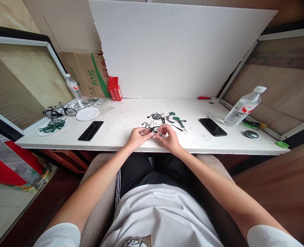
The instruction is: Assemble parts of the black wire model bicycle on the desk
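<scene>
Near the table's front edge, my left hand (138,136) and my right hand (168,138) are closed on a small black model bicycle (152,129), which shows only in part between my fingers. The left fingers pinch its left portion, while the right fingers grip close to a spoked wheel (155,129). Just beyond my hands lie loose model parts: a black wheel piece (156,116), a green block (172,113), a green frame piece (180,123) and a thin black rod (177,127).
An assembled model bicycle (59,111) stands at the left, by a white plate (87,113) and a plate of green parts (52,126). One phone (90,131) lies left, another phone (213,127) right. A water bottle (244,106) and a dark oval object (251,134) sit farther right.
</scene>
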A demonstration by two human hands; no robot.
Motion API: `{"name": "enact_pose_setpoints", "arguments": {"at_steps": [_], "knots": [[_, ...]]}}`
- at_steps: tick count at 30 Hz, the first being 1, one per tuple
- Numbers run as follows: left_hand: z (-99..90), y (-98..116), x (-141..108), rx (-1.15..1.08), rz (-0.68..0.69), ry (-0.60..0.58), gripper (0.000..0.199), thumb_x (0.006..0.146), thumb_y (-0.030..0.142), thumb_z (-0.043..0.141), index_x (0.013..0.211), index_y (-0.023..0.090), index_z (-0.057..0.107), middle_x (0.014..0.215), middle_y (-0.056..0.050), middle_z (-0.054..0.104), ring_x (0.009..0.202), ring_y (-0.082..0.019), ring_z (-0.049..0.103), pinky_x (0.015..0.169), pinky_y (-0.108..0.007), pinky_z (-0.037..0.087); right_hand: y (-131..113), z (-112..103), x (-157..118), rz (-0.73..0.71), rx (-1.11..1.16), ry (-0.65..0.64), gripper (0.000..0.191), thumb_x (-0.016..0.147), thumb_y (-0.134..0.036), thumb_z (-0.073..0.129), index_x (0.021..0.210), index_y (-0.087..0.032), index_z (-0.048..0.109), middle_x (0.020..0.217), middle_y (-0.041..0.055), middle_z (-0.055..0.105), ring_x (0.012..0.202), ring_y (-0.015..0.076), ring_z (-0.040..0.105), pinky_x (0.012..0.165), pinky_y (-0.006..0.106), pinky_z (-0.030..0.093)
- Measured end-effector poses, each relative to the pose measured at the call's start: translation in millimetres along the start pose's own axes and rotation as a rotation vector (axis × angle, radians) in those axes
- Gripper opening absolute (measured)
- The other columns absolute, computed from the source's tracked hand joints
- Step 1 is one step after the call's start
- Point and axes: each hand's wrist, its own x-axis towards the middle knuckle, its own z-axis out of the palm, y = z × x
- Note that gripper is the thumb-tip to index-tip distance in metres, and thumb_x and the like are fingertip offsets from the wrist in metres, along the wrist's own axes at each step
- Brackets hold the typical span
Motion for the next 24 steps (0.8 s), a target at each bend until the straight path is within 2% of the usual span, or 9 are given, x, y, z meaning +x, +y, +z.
{"name": "enact_pose_setpoints", "arguments": {"at_steps": [7,11,15,19,24], "knots": [[-1.4,8,-1,-0.074,-0.034,-0.063,0.043,0.072,0.045,0.094,0.097,0.013,0.079,0.1,-0.01,0.078,0.093,-0.024,0.073,0.088,-0.035,0.057,-8,2,-3,-0.147,-0.107,0.053,0.026,0.094,-0.042,0.08,0.105,-0.029,0.06,0.095,0.0044,0.072,0.096,0.0272,0.062,0.082,0.043,0.053],[-1.6,14,-1,-0.103,-0.08,-0.041,0.044,0.067,0.044,0.097,0.092,0.013,0.078,0.098,-0.009,0.077,0.092,-0.023,0.073,0.086,-0.034,0.057,-11,2,-4,-0.183,-0.127,0.054,0.023,0.097,-0.039,0.077,0.109,-0.029,0.06,0.097,0.0042,0.071,0.095,0.0266,0.061,0.081,0.044,0.054],[-1.8,17,-2,-0.148,-0.086,-0.058,0.045,0.065,0.044,0.098,0.091,0.013,0.078,0.096,-0.009,0.077,0.09,-0.022,0.073,0.086,-0.034,0.057,-12,1,-3,-0.178,-0.192,0.103,0.03,0.094,-0.043,0.08,0.111,-0.029,0.059,0.103,0.0057,0.068,0.094,0.0267,0.059,0.081,0.045,0.054],[-3.0,16,-1,-0.169,-0.118,-0.028,0.047,0.062,0.045,0.1,0.09,0.014,0.078,0.097,-0.009,0.077,0.091,-0.023,0.073,0.083,-0.033,0.057,-11,-1,1,-0.157,-0.219,0.15,0.042,0.089,-0.049,0.084,0.115,-0.029,0.058,0.111,0.0083,0.066,0.103,0.0292,0.06,0.087,0.048,0.055],[-3.5,19,-2,-0.187,-0.143,-0.013,0.047,0.061,0.043,0.101,0.089,0.014,0.078,0.097,-0.008,0.076,0.089,-0.022,0.072,0.08,-0.033,0.056,-8,-3,3,-0.054,-0.108,0.127,0.05,0.087,-0.052,0.083,0.123,-0.029,0.057,0.126,0.0106,0.065,0.119,0.0305,0.062,0.086,0.044,0.055]]}}
